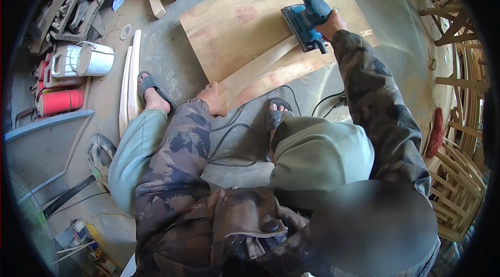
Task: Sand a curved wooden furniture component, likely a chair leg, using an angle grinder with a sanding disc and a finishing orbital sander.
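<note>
Blue electric sander (307,19) gripped in right hand (331,24) atop pale curved wooden slat (260,68), left hand (213,97) pressing the slat's near end, both on plywood board (234,22).

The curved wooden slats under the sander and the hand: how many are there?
2. One curved slat lies under the blue sander, held by the right hand. The other lies beside it; the left hand presses their near ends.

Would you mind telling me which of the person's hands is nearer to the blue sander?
The right. The right hand grips the sander at its far side on the board; the left hand presses the near end of the wooden strip, well away from the sander.
</note>
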`<control>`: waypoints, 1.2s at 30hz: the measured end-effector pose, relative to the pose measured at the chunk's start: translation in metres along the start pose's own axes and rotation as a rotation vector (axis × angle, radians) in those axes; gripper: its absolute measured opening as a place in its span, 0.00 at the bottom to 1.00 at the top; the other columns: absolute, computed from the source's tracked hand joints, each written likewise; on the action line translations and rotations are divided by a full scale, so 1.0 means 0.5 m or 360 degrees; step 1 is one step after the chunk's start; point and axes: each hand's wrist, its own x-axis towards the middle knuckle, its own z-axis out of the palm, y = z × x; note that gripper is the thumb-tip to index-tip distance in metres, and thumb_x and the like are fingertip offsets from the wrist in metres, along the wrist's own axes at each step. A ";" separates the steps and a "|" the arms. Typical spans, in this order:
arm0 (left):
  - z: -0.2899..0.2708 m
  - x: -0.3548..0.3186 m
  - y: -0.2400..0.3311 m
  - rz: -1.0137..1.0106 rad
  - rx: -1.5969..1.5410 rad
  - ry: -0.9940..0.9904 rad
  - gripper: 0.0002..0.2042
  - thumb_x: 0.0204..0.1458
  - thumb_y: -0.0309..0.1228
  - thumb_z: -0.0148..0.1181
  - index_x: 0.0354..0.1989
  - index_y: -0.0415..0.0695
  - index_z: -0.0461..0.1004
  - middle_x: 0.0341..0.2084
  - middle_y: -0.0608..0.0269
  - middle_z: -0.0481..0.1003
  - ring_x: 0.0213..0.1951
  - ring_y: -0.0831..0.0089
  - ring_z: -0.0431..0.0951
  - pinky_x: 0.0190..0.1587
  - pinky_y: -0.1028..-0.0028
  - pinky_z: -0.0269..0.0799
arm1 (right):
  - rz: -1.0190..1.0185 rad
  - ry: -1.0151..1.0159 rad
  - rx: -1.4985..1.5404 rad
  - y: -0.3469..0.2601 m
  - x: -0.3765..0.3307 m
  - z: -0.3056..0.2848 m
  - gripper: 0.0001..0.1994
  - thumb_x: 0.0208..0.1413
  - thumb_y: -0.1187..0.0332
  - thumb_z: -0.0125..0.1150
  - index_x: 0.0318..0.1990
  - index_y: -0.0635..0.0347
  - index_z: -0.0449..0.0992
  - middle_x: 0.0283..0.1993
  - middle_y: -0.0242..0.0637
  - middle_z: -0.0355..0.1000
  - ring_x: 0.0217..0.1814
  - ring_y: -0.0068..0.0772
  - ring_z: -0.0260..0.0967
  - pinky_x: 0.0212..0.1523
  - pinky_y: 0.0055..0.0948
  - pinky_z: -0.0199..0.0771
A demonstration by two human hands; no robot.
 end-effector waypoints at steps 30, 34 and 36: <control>-0.021 0.039 -0.058 0.0268 -0.0187 -0.0349 0.45 0.24 0.34 0.73 0.57 0.36 0.60 0.37 0.48 0.76 0.35 0.58 0.80 0.37 0.68 0.77 | -0.0341 0.0014 0.0136 -0.089 -0.183 0.089 0.23 0.39 0.67 0.62 0.45 0.63 0.64 0.39 0.56 0.74 0.45 0.58 0.73 0.45 0.46 0.73; -0.007 0.018 -0.086 0.0231 -0.0166 -0.0024 0.46 0.25 0.38 0.73 0.59 0.38 0.60 0.44 0.43 0.72 0.46 0.55 0.76 0.48 0.66 0.73 | -0.0141 0.0016 0.0037 -0.051 -0.066 0.067 0.24 0.40 0.66 0.62 0.47 0.62 0.65 0.40 0.54 0.75 0.47 0.55 0.74 0.48 0.44 0.74; -0.005 0.025 -0.057 0.0233 -0.0142 0.0045 0.38 0.30 0.36 0.70 0.55 0.41 0.63 0.46 0.43 0.71 0.52 0.52 0.70 0.53 0.63 0.68 | -0.0230 0.0433 -0.0100 0.027 0.002 0.078 0.26 0.37 0.66 0.69 0.46 0.63 0.66 0.35 0.51 0.75 0.34 0.50 0.77 0.34 0.41 0.78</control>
